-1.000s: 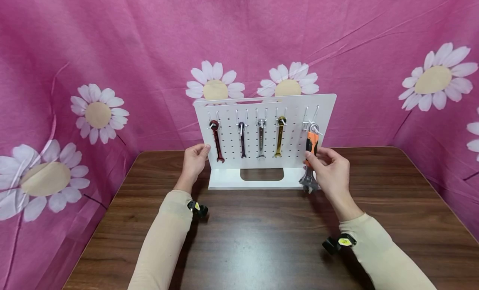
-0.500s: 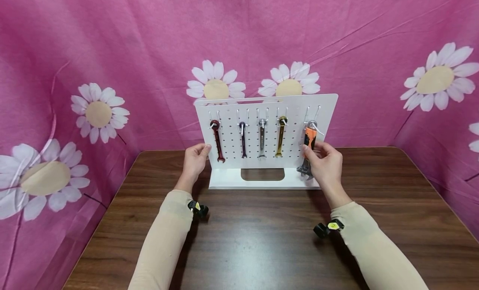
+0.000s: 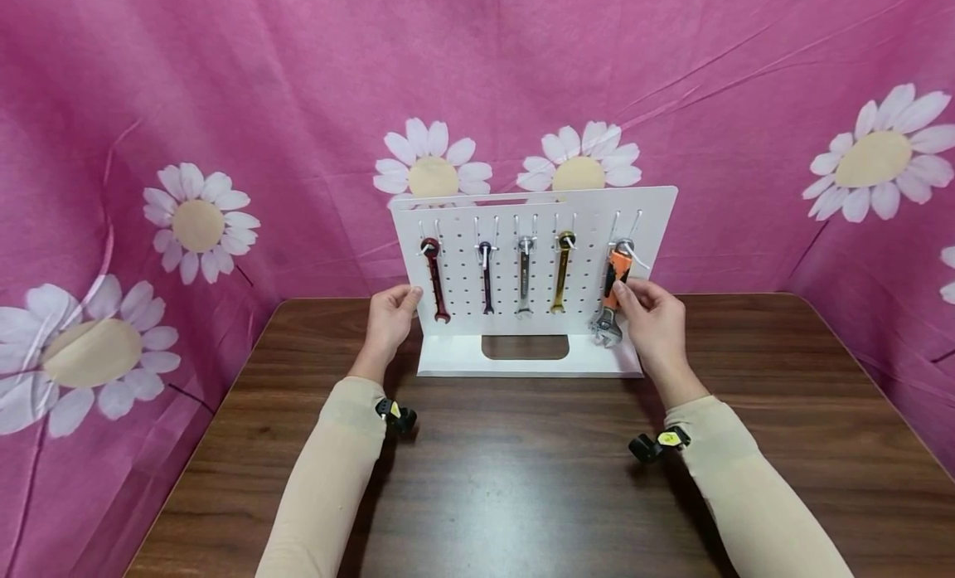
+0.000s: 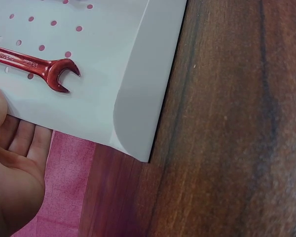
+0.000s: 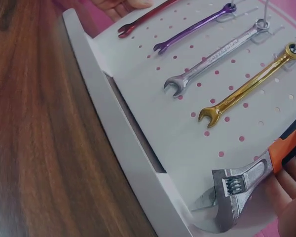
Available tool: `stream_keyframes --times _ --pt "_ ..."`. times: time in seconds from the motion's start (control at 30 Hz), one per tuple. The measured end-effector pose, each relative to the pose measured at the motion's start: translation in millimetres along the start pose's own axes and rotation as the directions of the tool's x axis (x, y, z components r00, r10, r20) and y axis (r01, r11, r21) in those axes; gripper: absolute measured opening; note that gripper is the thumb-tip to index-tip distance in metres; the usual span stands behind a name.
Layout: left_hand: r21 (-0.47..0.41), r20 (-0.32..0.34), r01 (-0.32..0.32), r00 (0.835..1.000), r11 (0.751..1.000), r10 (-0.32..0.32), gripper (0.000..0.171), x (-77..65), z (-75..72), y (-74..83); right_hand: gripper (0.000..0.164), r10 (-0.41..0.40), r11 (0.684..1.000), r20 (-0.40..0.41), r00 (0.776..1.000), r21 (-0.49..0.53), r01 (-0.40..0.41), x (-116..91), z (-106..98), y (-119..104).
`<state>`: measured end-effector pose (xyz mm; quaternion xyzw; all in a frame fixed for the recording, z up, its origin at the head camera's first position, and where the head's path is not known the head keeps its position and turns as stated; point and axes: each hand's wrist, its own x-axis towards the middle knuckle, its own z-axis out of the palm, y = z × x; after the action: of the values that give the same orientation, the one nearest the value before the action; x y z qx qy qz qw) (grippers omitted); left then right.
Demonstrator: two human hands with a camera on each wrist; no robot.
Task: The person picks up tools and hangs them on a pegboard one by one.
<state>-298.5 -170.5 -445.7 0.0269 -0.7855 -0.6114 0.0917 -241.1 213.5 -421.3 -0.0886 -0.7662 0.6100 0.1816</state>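
A white pegboard stand stands upright on the table. My left hand grips its left edge, thumb in front and fingers behind, as the left wrist view shows. At the board's right side, my right hand pinches the orange-and-black handle of an adjustable wrench. The wrench's ring end is at the rightmost hook, its steel head low against the board. Combination wrenches hang in a row: red, purple, silver and gold. Part of the orange handle is hidden by my right thumb.
The brown wooden table extends in front and to both sides of the stand. Behind it hangs a pink cloth with white daisies. A cutout opens in the stand's base. Wire hooks stick out from the board.
My right hand has moved the adjustable wrench in towards the board and up, its ring end now at the hook and its head closer to the board. The left hand has stayed put.
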Motion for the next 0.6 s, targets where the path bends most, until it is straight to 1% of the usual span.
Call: stream_keyframes --times 0.1,0.17,0.27,0.37,0.5,0.6 --pt "0.004 0.0 0.003 1.0 1.0 -0.003 0.028 0.1 0.3 0.2 0.035 0.076 0.994 0.007 0.997 0.082 -0.076 1.9 -0.4 -1.8" --pt "0.007 -0.002 0.004 1.0 1.0 -0.004 0.028 0.6 0.3 0.1 0.035 0.116 0.988 0.003 0.993 0.102 -0.116 3.2 -0.5 -2.4" --pt "0.006 -0.006 0.005 1.0 1.0 -0.005 0.027 0.8 0.4 0.3 0.039 0.15 0.983 0.002 0.989 0.112 -0.149 5.2 -0.9 -1.4" --pt "0.008 -0.006 0.003 1.0 1.0 -0.003 0.027 0.8 0.6 0.7 0.045 0.158 0.986 0.0 0.987 0.057 -0.157 6.7 -2.6 0.8" --pt "0.003 -0.008 0.0 1.0 1.0 0.0 0.027 0.8 0.7 0.5 0.055 0.15 0.984 0.017 0.989 -0.098 -0.147 6.5 -6.8 5.0" --pt "-0.001 -0.01 0.002 1.0 1.0 -0.002 0.027 0.8 0.0 0.9 0.058 0.127 0.979 0.045 0.991 -0.168 -0.117 3.8 -9.9 7.7"
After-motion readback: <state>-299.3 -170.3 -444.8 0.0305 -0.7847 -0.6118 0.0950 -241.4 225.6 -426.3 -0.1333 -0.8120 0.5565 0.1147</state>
